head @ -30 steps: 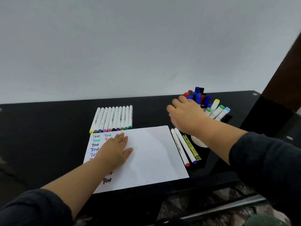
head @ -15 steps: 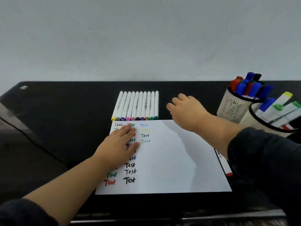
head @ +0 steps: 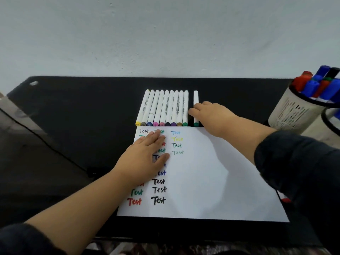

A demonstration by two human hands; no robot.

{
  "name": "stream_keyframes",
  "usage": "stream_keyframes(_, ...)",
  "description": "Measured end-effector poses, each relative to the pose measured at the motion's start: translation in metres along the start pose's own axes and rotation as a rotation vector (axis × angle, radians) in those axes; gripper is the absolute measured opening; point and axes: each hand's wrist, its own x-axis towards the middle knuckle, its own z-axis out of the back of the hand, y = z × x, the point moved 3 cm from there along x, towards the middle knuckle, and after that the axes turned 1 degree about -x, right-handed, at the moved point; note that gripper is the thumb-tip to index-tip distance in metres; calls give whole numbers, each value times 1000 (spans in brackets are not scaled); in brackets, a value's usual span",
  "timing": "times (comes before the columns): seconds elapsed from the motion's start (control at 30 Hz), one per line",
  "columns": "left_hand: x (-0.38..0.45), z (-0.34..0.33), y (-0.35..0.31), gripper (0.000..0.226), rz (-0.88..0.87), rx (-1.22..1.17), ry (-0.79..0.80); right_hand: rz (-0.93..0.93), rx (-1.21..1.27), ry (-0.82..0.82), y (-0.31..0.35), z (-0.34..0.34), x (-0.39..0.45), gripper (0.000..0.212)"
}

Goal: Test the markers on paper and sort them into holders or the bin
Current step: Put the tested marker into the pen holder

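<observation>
A white paper sheet (head: 211, 172) with several coloured "Test" words lies on the black table (head: 73, 116). My left hand (head: 147, 155) rests flat on the sheet's upper left, covering some words. Behind the sheet lies a row of several white markers (head: 165, 107) with coloured end caps. One green-capped marker (head: 196, 96) lies a little apart to the right of the row. My right hand (head: 211, 116) reaches over it, fingers curled across its middle and gripping it. A white holder (head: 290, 111) full of red, blue and black markers (head: 316, 83) stands at the right.
A second holder (head: 329, 122) sits at the right edge, mostly cut off. A red marker tip (head: 285, 200) peeks out under my right sleeve beside the paper. A dark cable (head: 55, 150) runs across the table's left part. The wall stands close behind.
My right hand left the holders, crossed to the marker row and drew the green-capped marker away from the row's right end. My head turned left. The left hand stayed on the paper.
</observation>
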Motion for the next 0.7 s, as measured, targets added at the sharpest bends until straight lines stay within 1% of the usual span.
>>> stream_keyframes(0.2,0,-1,1,62,9,24,19,-78,12,-39,-9,-5,-4,48)
stream_keyframes(0.3,-1,-2,1,62,9,37,29,-117,75,-126,-14,-3,-11,40)
stream_keyframes(0.33,-1,-3,2,62,11,43,31,-156,143,-170,-16,0,-15,36)
stream_keyframes(0.43,-1,-4,2,62,8,76,49,-302,449,-348,-18,11,-34,27)
stream_keyframes(0.57,-3,-3,-2,62,1,153,96,-460,933,-510,-14,16,-64,13)
stream_keyframes(0.63,-3,0,-6,62,-16,237,119,-537,1116,-598,-8,17,-78,12)
stream_keyframes(0.7,-4,5,-12,62,-25,317,120,-603,1298,-698,0,18,-90,16)
